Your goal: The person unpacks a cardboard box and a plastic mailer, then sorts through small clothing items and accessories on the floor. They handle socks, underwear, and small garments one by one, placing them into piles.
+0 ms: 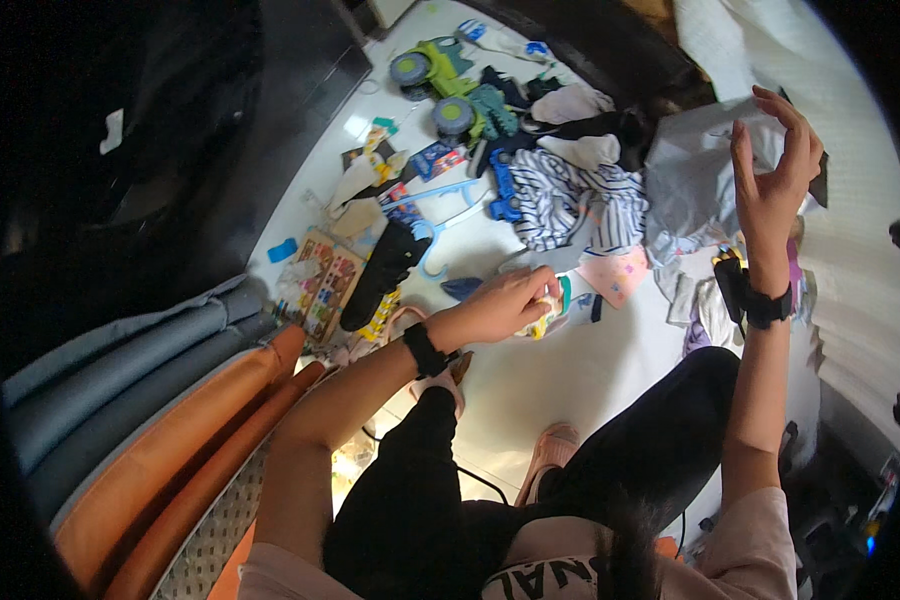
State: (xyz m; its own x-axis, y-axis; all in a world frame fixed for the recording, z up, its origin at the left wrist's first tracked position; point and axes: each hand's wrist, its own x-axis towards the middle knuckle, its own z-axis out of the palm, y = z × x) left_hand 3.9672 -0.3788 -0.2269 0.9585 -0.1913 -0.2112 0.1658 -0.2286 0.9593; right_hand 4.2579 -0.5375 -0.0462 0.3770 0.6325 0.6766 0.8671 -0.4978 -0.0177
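Note:
My left hand (515,302) reaches over the middle of the white floor, its fingers curled down. Under and between those fingers is a small white, yellow and green cloth piece (540,328), partly hidden by the hand. Raised at the right, my right hand (778,175) has thumb and fingers apart in a curve, holding nothing that I can see. It is beside a large crumpled grey bag (695,165). A pink patterned sheet (615,275) lies just right of my left hand. Beyond it is a heap of blue-and-white striped cloth (570,200).
A green toy truck (440,85), a blue toy car (505,188), a light blue hanger (432,240), a black sock-like cloth (382,275) and a paint-set-like board (332,280) litter the floor. Orange and grey cushions (190,430) stand at left; a white curtain (840,250) hangs at right.

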